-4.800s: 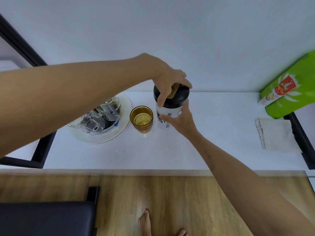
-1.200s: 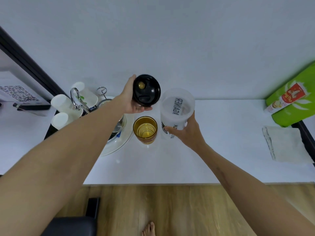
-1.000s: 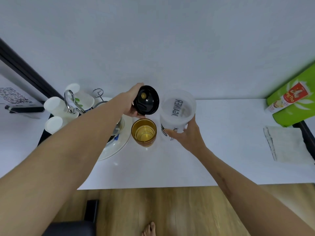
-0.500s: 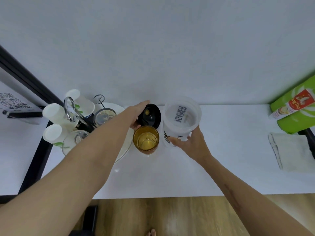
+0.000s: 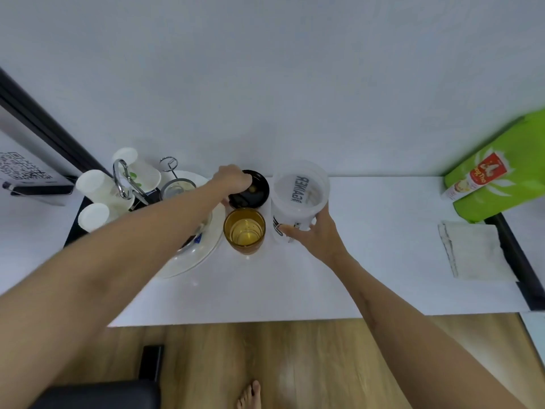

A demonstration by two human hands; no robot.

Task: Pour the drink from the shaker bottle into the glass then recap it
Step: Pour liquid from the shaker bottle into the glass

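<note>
The translucent white shaker bottle point(image 5: 299, 199) stands open on the white table, with black lettering on its side. My right hand point(image 5: 309, 236) grips its near side. An amber glass point(image 5: 244, 230) with a little yellowish liquid stands just left of the bottle. Behind the glass, near the wall, the black cap point(image 5: 250, 193) lies inside-up on the table. My left hand point(image 5: 231, 180) rests on the cap's left rim, fingers still closed on it.
A white plate point(image 5: 191, 255) with glasses and a strainer sits left of the amber glass, paper cups point(image 5: 94, 187) beyond it. A green bag point(image 5: 501, 175) and a folded cloth point(image 5: 474, 249) lie at the right. The table's front edge point(image 5: 295, 317) is near.
The cap came off the bottle. My left hand carried it left and lowered it to the table behind the glass. My right hand stayed on the bottle.
</note>
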